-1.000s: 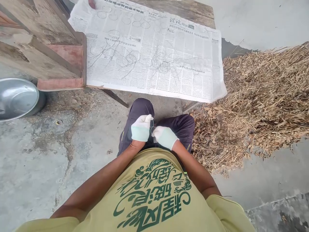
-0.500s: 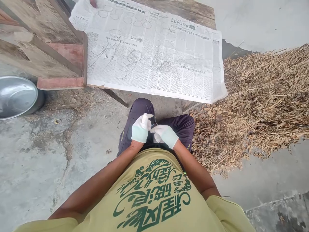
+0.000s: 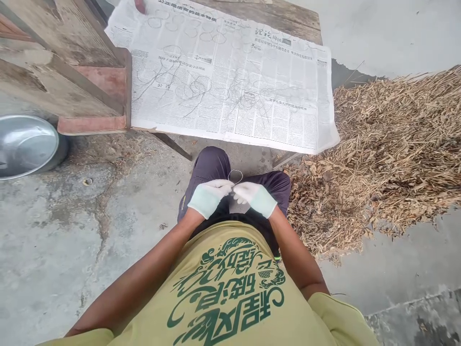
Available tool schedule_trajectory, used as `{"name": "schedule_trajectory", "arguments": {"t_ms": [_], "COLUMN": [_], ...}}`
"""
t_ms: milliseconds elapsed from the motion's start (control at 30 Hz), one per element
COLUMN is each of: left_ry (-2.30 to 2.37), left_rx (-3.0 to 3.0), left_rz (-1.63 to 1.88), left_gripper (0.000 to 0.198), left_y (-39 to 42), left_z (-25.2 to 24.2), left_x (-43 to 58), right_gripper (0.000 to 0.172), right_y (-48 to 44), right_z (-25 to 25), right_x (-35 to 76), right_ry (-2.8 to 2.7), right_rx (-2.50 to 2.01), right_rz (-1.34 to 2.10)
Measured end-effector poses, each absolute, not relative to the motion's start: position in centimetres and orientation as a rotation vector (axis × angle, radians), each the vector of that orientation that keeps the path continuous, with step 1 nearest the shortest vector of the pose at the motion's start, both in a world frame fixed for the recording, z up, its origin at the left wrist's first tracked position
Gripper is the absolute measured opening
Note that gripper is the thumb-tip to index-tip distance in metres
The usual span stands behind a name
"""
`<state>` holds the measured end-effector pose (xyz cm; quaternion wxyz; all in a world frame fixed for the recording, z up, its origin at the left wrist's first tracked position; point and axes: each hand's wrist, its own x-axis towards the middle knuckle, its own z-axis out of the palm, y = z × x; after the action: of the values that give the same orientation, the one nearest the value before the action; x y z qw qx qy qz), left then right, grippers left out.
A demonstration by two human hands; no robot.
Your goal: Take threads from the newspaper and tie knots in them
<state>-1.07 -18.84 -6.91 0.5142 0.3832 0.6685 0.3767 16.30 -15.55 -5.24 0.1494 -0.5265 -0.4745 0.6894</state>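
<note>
Both my hands wear white gloves with pale green cuffs and meet above my lap. A thin wire loop (image 3: 235, 171) stands up between the fingertips. My left hand (image 3: 212, 194) pinches the loop's lower left part, and my right hand (image 3: 254, 196) pinches it from the right, close beside. Something small and greyish-white (image 3: 238, 207) lies below the hands on my lap. Ahead, a newspaper (image 3: 216, 126) covers a wooden table; several wire rings (image 3: 154, 22) rest near its far edge, and tangled wire pieces (image 3: 198, 86) lie across its middle.
A wooden frame with red parts (image 3: 91, 124) stands at the table's left end. Further left is a metal basin (image 3: 27, 146) on the concrete floor. Dry straw and leaves (image 3: 392, 154) are heaped on the right. A dark red object (image 3: 139, 6) sits on the newspaper's far left corner.
The wire loop now shows as a rounder ring above my fingertips. My left fingers have come down and stretched to the right, and my right hand has shifted slightly right.
</note>
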Motion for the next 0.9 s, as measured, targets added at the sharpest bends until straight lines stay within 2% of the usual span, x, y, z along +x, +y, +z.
{"name": "schedule_trajectory", "arguments": {"t_ms": [100, 200, 500, 900], "left_ry": [1.605, 1.555, 1.537, 1.783], "left_rx": [0.967, 0.961, 1.133, 0.995], "left_rz": [0.805, 0.764, 0.609, 0.678], "left_gripper": [0.019, 0.020, 0.025, 0.026], "left_y": [-18.7, -18.9, -20.0, -20.9], "left_z": [-6.3, -6.3, -7.9, -5.2], "left_x": [-1.2, -0.9, -1.6, -0.7], "right_gripper": [0.029, 0.031, 0.028, 0.025], "right_y": [-14.1, -13.1, -12.5, -13.1], "right_z": [-4.4, -4.2, -3.9, -4.2], "right_x": [17.8, 18.0, 18.7, 19.0], "right_ry": [-1.452, -1.594, -1.824, -1.831], "right_rx": [-1.489, -1.486, -1.132, -1.152], "right_rz": [1.774, 1.673, 1.864, 1.855]}}
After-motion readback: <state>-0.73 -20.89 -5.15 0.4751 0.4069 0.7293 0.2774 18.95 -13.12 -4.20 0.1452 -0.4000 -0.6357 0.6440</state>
